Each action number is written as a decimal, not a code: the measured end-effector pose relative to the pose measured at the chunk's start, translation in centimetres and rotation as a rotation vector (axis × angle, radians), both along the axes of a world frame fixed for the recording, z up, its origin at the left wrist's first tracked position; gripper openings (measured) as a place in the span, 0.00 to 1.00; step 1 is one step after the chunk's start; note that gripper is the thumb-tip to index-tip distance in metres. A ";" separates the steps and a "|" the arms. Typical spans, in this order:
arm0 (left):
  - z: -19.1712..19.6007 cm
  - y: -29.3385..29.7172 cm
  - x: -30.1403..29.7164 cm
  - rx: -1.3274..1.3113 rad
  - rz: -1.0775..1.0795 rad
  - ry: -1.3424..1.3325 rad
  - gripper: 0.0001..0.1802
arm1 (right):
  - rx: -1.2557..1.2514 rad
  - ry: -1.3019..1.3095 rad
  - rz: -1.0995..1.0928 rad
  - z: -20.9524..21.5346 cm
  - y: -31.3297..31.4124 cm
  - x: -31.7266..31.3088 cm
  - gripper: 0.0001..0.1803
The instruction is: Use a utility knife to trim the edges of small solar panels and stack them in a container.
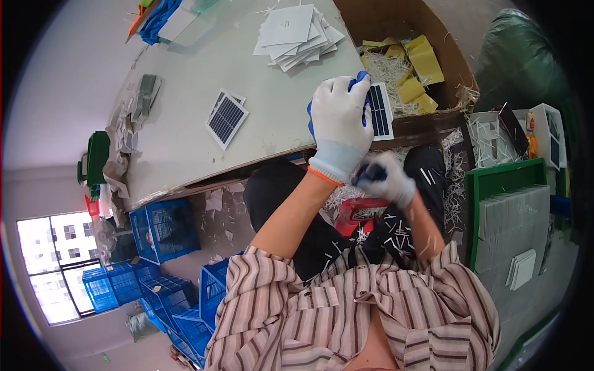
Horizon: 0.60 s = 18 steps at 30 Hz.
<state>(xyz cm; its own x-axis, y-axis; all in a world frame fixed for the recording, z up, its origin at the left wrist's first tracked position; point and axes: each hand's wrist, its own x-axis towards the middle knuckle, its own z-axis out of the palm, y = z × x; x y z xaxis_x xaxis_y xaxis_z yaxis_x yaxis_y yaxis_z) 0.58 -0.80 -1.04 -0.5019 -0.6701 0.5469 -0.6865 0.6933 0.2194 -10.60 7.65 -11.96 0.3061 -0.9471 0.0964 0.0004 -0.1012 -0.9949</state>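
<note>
My left hand (340,114), in a white knit glove with blue coating, is closed on the edge of a small solar panel (381,112). The panel has dark cells and a white border, and is held near the table's edge. Lower and to the right, my right hand (388,177) wears a similar glove. Motion smears its curled fingers, and I cannot see whether anything is in them. Two more small solar panels (227,120) overlap on the table (185,133), left of my left hand. A messy stack of white sheets (288,28) lies farther back.
A cardboard box (455,52) with paper shreds and yellow pieces stands at the far right. Below it, a green crate (473,216) holds a row of thin white panels (513,219). Blue crates (167,232) stand at lower left. A red object (359,213) and white strips lie around my lap.
</note>
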 end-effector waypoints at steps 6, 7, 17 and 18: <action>0.4 0.3 -0.2 0.014 0.025 -0.023 0.25 | 0.040 -0.451 -0.702 -1.5 0.5 3.0 0.18; 0.4 0.3 -0.1 0.014 0.029 -0.060 0.25 | -0.074 -0.311 -0.762 -1.9 -0.3 3.1 0.17; 0.4 -0.1 -0.1 0.042 -0.067 -0.054 0.27 | -0.215 -0.267 -0.685 -4.3 -9.4 2.6 0.14; 0.4 0.0 0.1 0.047 -0.100 -0.043 0.27 | -0.013 -0.526 -0.648 -4.3 -9.4 1.8 0.12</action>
<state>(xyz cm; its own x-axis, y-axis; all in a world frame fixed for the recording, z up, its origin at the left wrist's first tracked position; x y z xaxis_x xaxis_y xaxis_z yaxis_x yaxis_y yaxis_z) 0.69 -0.84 -0.67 -0.5900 -0.6398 0.4925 -0.6241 0.7484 0.2245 -8.84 -1.76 -16.27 -0.3872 -0.9179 0.0868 0.4027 -0.2530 -0.8797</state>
